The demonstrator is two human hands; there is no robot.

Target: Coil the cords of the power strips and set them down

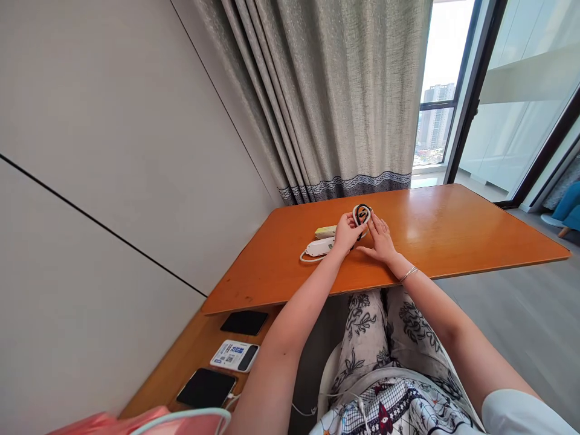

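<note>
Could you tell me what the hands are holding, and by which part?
The left hand grips a coiled cable bundle at its lower end. The right hand lies beside it, fingers touching the coil; whether it grips cannot be told.

On the table (453, 235), near its middle, a coiled cable (362, 214) sits between the left hand (348, 233) and the right hand (382, 240), and both hands touch it as far as the small view lets one tell. Just left of the left hand lies a power strip (319, 247) with its cord looping out to the left, and behind the strip, touching or nearly so, lies a small flat box (325, 232). Behind the table hangs a curtain (335, 103), with a window (437, 115) to its right and a wall (113, 151) along the left; on a lower ledge (181, 362) beside that wall, nearer the person, lie a phone (244, 322), a card-like device (234, 355) and another phone (206, 388) in a row.
</note>
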